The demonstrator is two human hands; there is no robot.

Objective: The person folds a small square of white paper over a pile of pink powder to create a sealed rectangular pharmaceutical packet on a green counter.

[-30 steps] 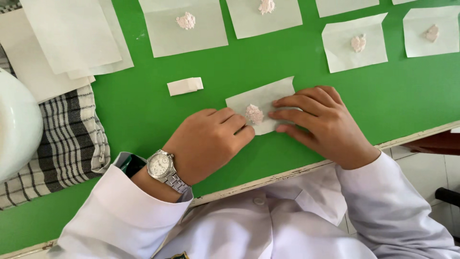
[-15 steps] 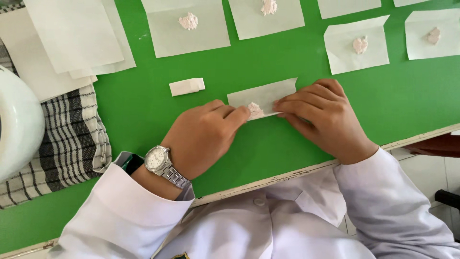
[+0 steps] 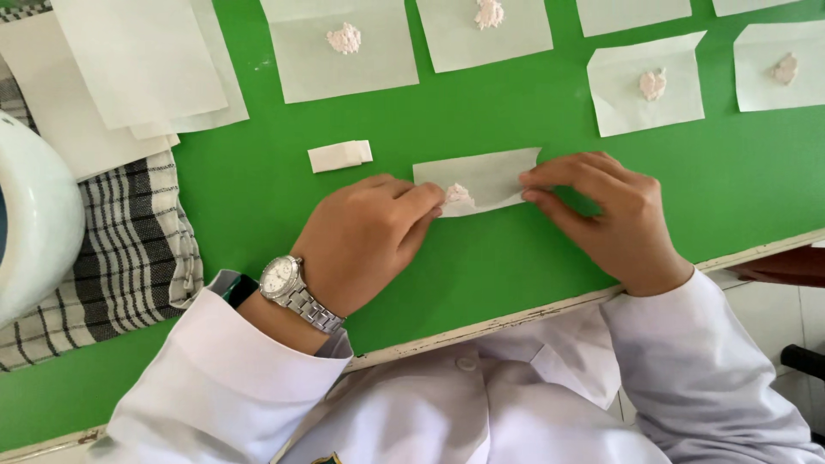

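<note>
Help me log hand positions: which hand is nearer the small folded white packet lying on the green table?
Left. The left hand lies just below the folded packet; the right hand is far off, beyond the paper strip.

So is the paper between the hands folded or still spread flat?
Folded. The paper is a narrow strip, doubled over the powder, unlike the spread squares above. Left hand and right hand pinch its ends.

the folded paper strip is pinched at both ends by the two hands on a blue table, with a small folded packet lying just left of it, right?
Not quite: the table is green, not blue, as the head view shows. The rest holds: left hand and right hand pinch the folded paper strip, the small folded packet left of it.
</note>
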